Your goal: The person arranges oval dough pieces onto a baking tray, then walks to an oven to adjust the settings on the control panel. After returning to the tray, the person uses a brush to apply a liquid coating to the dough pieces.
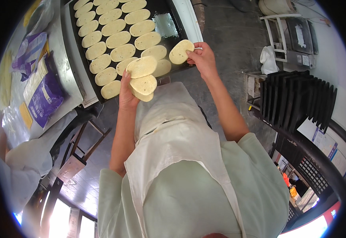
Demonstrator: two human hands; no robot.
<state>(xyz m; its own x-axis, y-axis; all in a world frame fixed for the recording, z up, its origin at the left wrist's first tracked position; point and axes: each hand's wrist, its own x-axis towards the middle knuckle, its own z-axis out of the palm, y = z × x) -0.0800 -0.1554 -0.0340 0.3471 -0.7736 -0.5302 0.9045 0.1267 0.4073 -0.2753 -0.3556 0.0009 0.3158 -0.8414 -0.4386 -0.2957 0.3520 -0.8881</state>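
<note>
My left hand (127, 93) holds a small fanned bunch of flat oval dough pieces (143, 84), pale yellow with dark specks. Between the thumb and fingers of my right hand (201, 58) is a single oval dough piece (181, 51), held over the near right corner of a black baking tray (177, 13). Rows of similar oval dough pieces (118, 39) lie flat on that tray, close together. A bare, shiny strip of the tray shows along its right side. The bunch in my left hand hides part of the tray's near edge.
Left of the tray, a steel table (72, 86) bears purple plastic packages (46, 95). A co-worker's arm (0, 134) is at the far left. A wooden stool (78, 154) stands on the floor. Several black trays (295, 98) stand on edge in a rack at right.
</note>
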